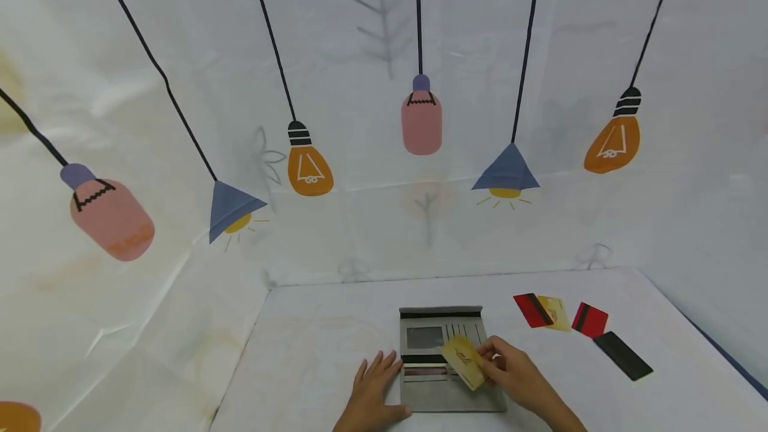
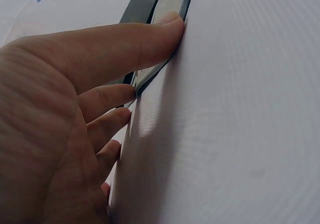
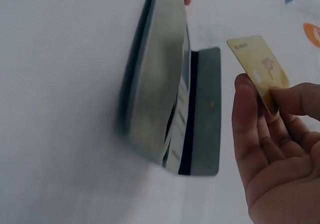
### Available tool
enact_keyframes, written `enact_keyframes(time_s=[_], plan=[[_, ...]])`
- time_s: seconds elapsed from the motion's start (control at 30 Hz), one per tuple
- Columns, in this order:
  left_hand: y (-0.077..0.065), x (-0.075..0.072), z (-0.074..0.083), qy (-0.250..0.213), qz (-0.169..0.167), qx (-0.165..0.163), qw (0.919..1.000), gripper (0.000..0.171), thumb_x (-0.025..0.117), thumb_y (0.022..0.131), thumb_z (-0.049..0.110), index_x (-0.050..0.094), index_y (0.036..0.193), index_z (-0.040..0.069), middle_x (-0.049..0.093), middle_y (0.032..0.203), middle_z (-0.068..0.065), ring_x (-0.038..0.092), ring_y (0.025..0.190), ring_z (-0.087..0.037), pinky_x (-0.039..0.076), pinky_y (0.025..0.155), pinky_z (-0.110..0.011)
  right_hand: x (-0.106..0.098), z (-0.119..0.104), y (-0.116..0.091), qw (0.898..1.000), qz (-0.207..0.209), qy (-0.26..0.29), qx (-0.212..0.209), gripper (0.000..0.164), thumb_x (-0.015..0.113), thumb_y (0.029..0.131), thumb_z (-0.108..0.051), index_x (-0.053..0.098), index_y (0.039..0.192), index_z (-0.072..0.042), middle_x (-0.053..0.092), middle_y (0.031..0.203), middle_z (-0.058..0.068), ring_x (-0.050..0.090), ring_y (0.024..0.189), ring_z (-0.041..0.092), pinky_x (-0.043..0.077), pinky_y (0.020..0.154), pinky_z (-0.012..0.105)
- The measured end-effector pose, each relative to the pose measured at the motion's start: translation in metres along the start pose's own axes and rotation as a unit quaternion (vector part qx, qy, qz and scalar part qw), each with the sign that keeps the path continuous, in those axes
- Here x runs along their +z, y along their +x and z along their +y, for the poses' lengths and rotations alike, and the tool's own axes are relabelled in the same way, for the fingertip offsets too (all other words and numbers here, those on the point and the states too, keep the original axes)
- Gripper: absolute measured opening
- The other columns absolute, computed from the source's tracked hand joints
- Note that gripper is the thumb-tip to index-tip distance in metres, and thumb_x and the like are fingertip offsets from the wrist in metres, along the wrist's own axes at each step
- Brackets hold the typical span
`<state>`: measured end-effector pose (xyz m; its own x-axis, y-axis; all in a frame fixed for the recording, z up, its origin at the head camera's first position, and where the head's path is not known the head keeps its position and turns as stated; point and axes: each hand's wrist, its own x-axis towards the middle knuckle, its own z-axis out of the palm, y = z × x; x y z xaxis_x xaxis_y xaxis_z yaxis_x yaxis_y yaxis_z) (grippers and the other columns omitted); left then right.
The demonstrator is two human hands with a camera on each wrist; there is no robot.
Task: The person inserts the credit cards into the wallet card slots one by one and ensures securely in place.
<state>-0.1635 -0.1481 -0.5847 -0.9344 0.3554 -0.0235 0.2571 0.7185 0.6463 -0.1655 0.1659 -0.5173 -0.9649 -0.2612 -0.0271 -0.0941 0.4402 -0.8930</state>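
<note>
An unfolded grey wallet (image 1: 444,404) lies on the white table, its clear window and card slots facing up. Over its lower half, a gold card (image 1: 461,360) is held between the thumb and fingers of my right hand (image 1: 517,373). The right wrist view shows the gold card (image 3: 262,66) apart from the wallet (image 3: 160,73). At the wallet's left edge rests my left hand (image 1: 373,395), fingers spread. Its thumb (image 2: 155,41) touches the wallet's edge in the left wrist view.
Right of the wallet lie a red card (image 1: 531,310) with a dark stripe, partly over another gold card (image 1: 558,315), a second red card (image 1: 591,320) and a long black card-like piece (image 1: 623,355). White sheets (image 1: 360,239) printed with lamps stand behind and beside the table.
</note>
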Motion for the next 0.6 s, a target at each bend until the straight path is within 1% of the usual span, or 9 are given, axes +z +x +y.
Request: enact_keyframes(time_s=[0.1, 0.2, 0.47, 0.6], plan=[[0.000, 0.000, 0.001, 0.006, 0.004, 0.004, 1.0000, 0.087, 0.084, 0.072, 0.046, 0.050, 0.148, 0.019, 0.040, 0.159, -0.006, 0.028, 0.151, -0.038, 0.010, 0.119, -0.067, 0.010, -0.005, 0.014, 0.999, -0.013, -0.018, -0.036, 0.012, 0.064, 0.096, -0.011, 0.060, 0.105, -0.003, 0.064, 0.096, 0.008, 0.060, 0.071, 0.006, 0.057, 0.059, 0.023], [-0.001, -0.001, 0.002, 0.007, 0.006, 0.008, 0.9999, 0.087, 0.084, 0.072, 0.046, 0.050, 0.148, 0.018, 0.041, 0.159, -0.007, 0.028, 0.150, -0.039, 0.009, 0.119, -0.067, 0.020, -0.007, 0.026, 0.998, -0.023, -0.033, -0.054, 0.011, 0.064, 0.097, -0.012, 0.060, 0.104, -0.005, 0.065, 0.096, 0.006, 0.060, 0.072, 0.005, 0.056, 0.057, 0.022], [-0.002, -0.004, 0.003, 0.014, 0.007, 0.017, 0.9997, 0.086, 0.084, 0.073, 0.044, 0.051, 0.147, 0.016, 0.043, 0.157, -0.009, 0.029, 0.149, -0.041, 0.012, 0.118, -0.069, 0.039, -0.009, 0.049, 0.994, -0.051, -0.045, -0.082, 0.008, 0.063, 0.098, -0.013, 0.061, 0.102, -0.007, 0.063, 0.090, 0.002, 0.056, 0.061, 0.005, 0.050, 0.049, 0.022], [-0.002, -0.003, 0.003, 0.018, 0.013, 0.023, 0.9995, 0.085, 0.084, 0.073, 0.044, 0.051, 0.147, 0.016, 0.044, 0.157, -0.009, 0.031, 0.149, -0.040, 0.013, 0.117, -0.069, 0.045, -0.008, 0.055, 0.993, -0.061, -0.055, -0.078, 0.005, 0.063, 0.097, -0.012, 0.061, 0.100, -0.009, 0.064, 0.088, 0.001, 0.055, 0.063, 0.005, 0.049, 0.049, 0.021]])
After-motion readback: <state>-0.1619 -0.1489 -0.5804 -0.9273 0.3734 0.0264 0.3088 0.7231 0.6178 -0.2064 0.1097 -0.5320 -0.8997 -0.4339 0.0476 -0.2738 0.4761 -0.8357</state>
